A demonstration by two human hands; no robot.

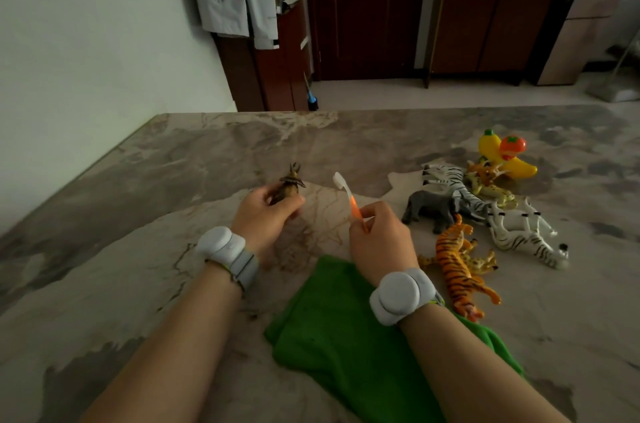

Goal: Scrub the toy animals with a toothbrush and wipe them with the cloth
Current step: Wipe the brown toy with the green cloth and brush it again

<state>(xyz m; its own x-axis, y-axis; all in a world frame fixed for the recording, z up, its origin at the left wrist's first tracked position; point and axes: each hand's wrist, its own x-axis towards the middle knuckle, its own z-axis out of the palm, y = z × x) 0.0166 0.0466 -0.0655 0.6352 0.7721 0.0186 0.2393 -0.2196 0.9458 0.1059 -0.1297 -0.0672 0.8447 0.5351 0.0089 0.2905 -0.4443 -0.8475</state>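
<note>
The marble-patterned table (145, 200) fills the lower view, and its near edge is cut off. On it lies a green cloth (332, 329), close to the person, with its right side hidden under the right forearm. To the right is a heap of toy animals lying close together: a white tiger (523, 232), an orange tiger (457, 263), a zebra (453, 185) and a grey elephant (433, 207). The small spotted figures among them are hard to tell apart. A toy banana (516, 164) lies behind the heap.

The left hand (263, 218) curls round a brown horned toy animal (289, 187), holding it just above the table. Only its head and shoulders show past the fingers. The right hand (377, 242) pinches the orange handle of a toothbrush (348, 194), white head up and tilted toward the horned toy but apart from it. The handle's end is hidden in the hand.
</note>
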